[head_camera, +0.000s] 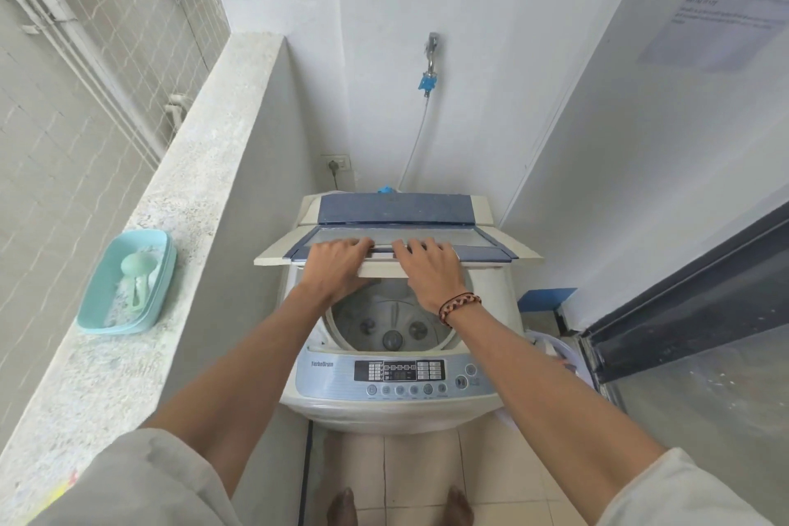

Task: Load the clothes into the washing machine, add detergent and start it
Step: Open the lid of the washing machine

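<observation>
A white top-loading washing machine (pixel 491 312) stands against the back wall. Its blue-and-white folding lid (pixel 397 218) is partly raised and bent at the hinge. My left hand (pixel 337 265) and my right hand (pixel 427 269) both hold the lid's front edge side by side, fingers over the top. Under the lid the drum (pixel 384 325) shows its grey bottom with no clothes in sight. The blue control panel (pixel 397 376) faces me. A teal tub (pixel 98 307) holding white powder and a green scoop (pixel 138 273) sits on the ledge at the left.
A stone ledge (pixel 170 205) runs along the left with a wire grille above it. A tap and hose (pixel 431 56) and a wall socket (pixel 339 164) are behind the machine. A white basket rim (pixel 550 348) shows at the machine's right, next to a dark-framed glass door (pixel 683 312).
</observation>
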